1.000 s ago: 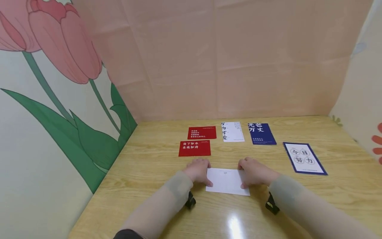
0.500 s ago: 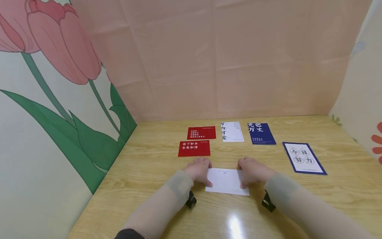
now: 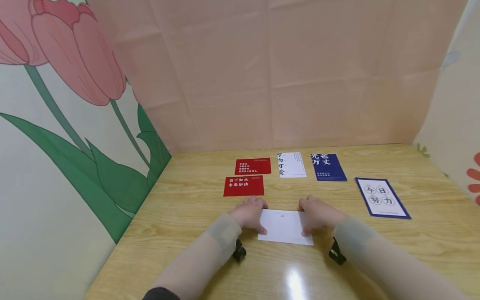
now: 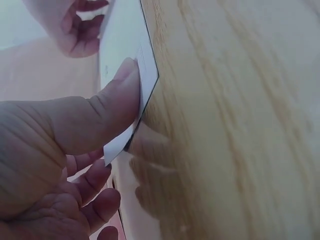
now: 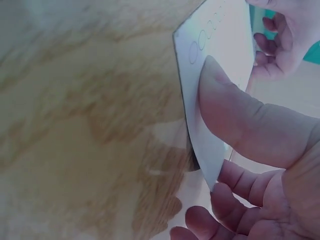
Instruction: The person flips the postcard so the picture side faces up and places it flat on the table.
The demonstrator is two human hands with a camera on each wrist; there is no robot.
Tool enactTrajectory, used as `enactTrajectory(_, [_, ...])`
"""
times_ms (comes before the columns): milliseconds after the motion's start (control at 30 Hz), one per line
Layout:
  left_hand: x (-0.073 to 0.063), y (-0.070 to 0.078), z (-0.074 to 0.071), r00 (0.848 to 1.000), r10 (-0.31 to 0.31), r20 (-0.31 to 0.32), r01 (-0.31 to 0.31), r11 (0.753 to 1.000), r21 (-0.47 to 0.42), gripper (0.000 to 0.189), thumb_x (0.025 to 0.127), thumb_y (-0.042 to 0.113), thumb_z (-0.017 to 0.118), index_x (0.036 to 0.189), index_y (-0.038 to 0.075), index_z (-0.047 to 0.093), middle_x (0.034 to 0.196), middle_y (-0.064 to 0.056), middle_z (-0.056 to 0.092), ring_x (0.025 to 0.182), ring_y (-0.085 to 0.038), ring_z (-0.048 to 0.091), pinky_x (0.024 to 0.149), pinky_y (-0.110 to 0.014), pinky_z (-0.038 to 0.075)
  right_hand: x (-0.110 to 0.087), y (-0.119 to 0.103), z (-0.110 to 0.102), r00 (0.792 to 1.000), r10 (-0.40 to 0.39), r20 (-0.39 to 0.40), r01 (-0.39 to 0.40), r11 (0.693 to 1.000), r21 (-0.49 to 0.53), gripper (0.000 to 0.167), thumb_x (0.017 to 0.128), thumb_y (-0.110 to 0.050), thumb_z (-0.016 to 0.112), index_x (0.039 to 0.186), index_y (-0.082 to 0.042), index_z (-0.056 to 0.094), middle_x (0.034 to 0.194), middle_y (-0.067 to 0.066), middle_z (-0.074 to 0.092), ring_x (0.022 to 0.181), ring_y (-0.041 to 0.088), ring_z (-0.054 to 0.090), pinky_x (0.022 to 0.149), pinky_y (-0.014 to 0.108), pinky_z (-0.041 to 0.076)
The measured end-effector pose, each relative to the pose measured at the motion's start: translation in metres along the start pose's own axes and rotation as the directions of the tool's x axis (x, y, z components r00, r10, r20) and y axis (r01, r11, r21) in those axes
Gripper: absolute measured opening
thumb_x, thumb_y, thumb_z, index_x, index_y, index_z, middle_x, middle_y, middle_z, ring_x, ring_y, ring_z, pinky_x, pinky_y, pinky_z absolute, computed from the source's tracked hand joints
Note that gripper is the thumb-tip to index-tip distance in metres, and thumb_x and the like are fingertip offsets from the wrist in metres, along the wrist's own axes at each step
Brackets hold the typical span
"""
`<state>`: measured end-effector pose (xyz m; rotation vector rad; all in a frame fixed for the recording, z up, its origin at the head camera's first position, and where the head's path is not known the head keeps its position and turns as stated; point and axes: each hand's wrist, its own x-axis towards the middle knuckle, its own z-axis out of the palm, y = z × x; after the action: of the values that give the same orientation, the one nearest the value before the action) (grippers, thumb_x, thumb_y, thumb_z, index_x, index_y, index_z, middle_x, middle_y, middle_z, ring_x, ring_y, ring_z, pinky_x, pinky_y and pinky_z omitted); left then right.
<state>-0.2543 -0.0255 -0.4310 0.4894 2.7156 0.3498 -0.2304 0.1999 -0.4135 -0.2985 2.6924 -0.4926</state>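
Observation:
A white postcard (image 3: 284, 227) with a small printed mark near its far edge lies low over the table in front of me. My left hand (image 3: 248, 214) pinches its left end, my right hand (image 3: 318, 213) its right end. In the left wrist view, the left thumb presses on the face of the card (image 4: 120, 35) while fingertips sit at its end. Small printed circles run along the near edge of the card (image 5: 227, 45) in the right wrist view, where the right thumb lies on top and a finger touches the end corner. Its underside is hidden.
Beyond the hands lie two red cards (image 3: 253, 166), a white card with dark characters (image 3: 294, 166) and a blue card (image 3: 328, 167). A blue-bordered white card (image 3: 383, 198) lies at the right on the wooden table (image 3: 180, 208). A pink cloth (image 3: 270, 83) hangs behind.
The right forearm has shifted slightly to the left between the first and second frames. Both hands keep their hold on the white postcard, which stays in place.

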Motion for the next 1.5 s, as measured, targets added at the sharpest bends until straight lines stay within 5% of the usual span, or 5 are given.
enactTrajectory(567, [-0.016,-0.01,0.004,0.999,-0.049,-0.01,0.044,0.956,-0.29,0.06,0.073,0.027,0.084,0.124,0.023,0.052,0.098,0.005,0.059,0.086,-0.014,0.054,0.081,-0.035,0.048,0.001,0.006,0.009,0.999,0.026,-0.024,-0.022,0.989,0.145,0.064,0.067,-0.016,0.087,0.12,-0.005,0.053,0.102,0.011,0.06,0.083,0.024,0.054,0.069,0.036,0.047])
enactTrajectory(800, [-0.022,-0.016,0.006,0.998,-0.065,-0.025,0.043,0.858,-0.512,0.055,0.082,0.02,0.078,0.13,0.024,0.052,0.091,0.0,0.055,0.081,-0.019,0.055,0.07,-0.033,0.047,-0.005,0.009,0.011,0.996,0.078,-0.034,-0.064,0.947,0.315,0.058,0.076,-0.014,0.082,0.123,-0.006,0.05,0.105,0.012,0.058,0.086,0.026,0.053,0.073,0.037,0.045])
enactTrajectory(1100, [-0.021,-0.023,0.007,0.993,-0.098,-0.061,0.034,0.757,-0.652,0.054,0.084,0.017,0.075,0.132,0.025,0.053,0.094,-0.005,0.054,0.081,-0.022,0.053,0.066,-0.032,0.046,-0.003,0.016,0.014,0.995,0.081,-0.062,-0.045,0.893,0.448,0.06,0.082,-0.013,0.077,0.131,-0.002,0.044,0.104,0.014,0.055,0.085,0.025,0.054,0.071,0.035,0.047])
enactTrajectory(1333, [-0.02,-0.024,0.007,0.986,-0.123,-0.11,0.006,0.694,-0.72,0.057,0.084,0.017,0.075,0.135,0.027,0.051,0.097,-0.005,0.055,0.084,-0.022,0.053,0.066,-0.031,0.047,-0.005,0.019,0.012,0.997,0.053,-0.061,-0.001,0.765,0.644,0.07,0.086,-0.009,0.072,0.143,-0.006,0.033,0.11,0.018,0.045,0.091,0.027,0.054,0.072,0.036,0.053])
enactTrajectory(1500, [-0.02,-0.024,0.006,0.98,-0.16,-0.12,0.003,0.61,-0.793,0.055,0.086,0.017,0.074,0.136,0.016,0.05,0.096,-0.006,0.057,0.084,-0.021,0.054,0.069,-0.03,0.048,-0.005,0.017,0.01,0.996,0.056,-0.068,0.009,0.701,0.713,0.078,0.086,-0.007,0.071,0.148,-0.006,0.024,0.109,0.018,0.044,0.09,0.027,0.054,0.072,0.037,0.054])
